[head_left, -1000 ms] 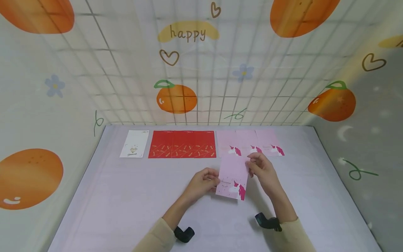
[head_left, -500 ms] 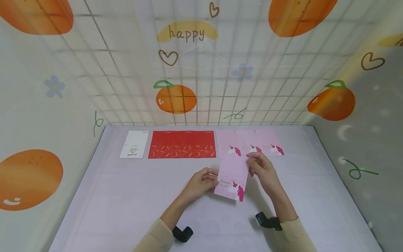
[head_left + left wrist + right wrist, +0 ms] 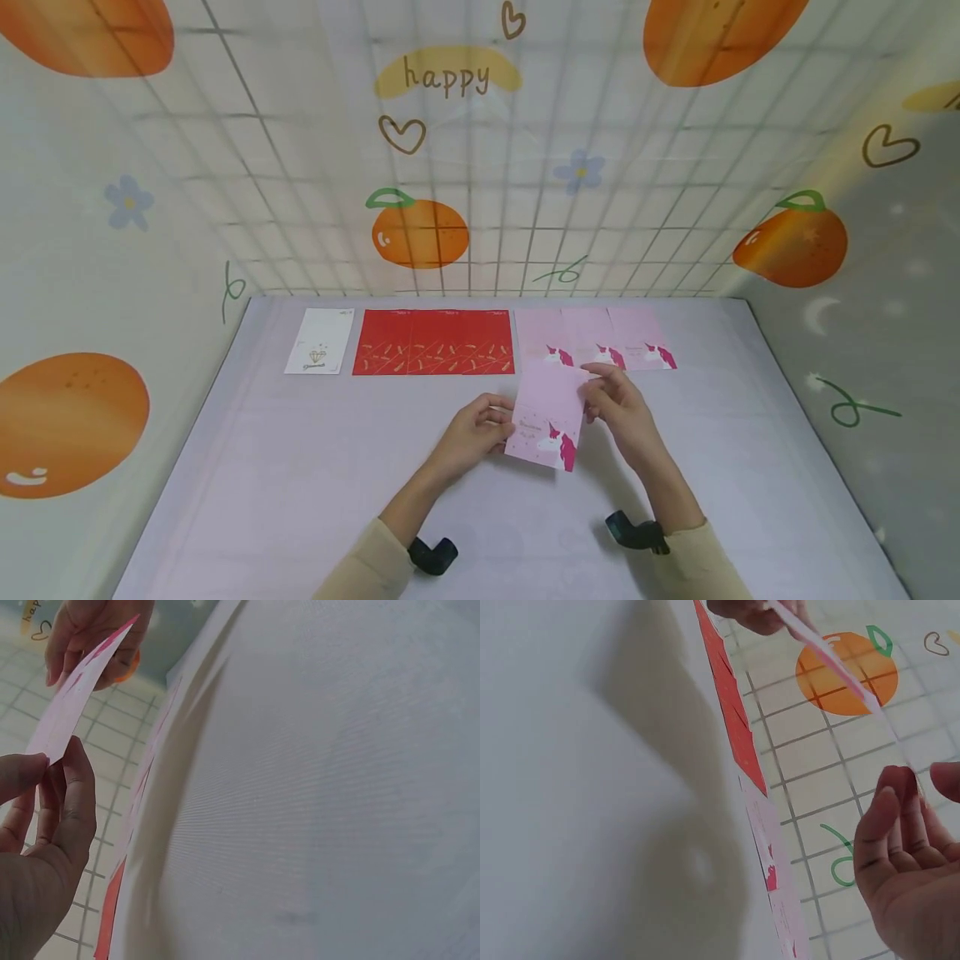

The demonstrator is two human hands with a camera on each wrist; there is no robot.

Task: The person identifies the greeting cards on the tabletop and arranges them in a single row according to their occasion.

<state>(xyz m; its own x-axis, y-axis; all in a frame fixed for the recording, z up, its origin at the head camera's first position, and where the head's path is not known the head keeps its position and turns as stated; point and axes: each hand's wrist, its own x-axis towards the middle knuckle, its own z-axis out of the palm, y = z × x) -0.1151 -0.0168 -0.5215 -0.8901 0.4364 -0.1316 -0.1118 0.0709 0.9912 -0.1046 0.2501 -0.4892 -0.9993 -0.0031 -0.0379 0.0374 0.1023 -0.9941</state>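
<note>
A pink card with a white unicorn with a dark pink mane is held up over the table, tilted, its shadow below. My left hand pinches its left edge low down; in the left wrist view the card's edge sits between thumb and forefinger of that hand. Up at the card's right edge, my right hand holds it near the top corner. From the right wrist, the card shows almost edge-on, reaching in between the thumb and fingers of the right hand.
Along the table's back edge lie a white card, three red cards side by side and three pink unicorn cards. Behind the table hangs a grid-patterned cloth with orange prints.
The pink card and both hands have shifted slightly left, and the card a little up in the head view. Both hands keep their hold, and the row of cards is the same.
</note>
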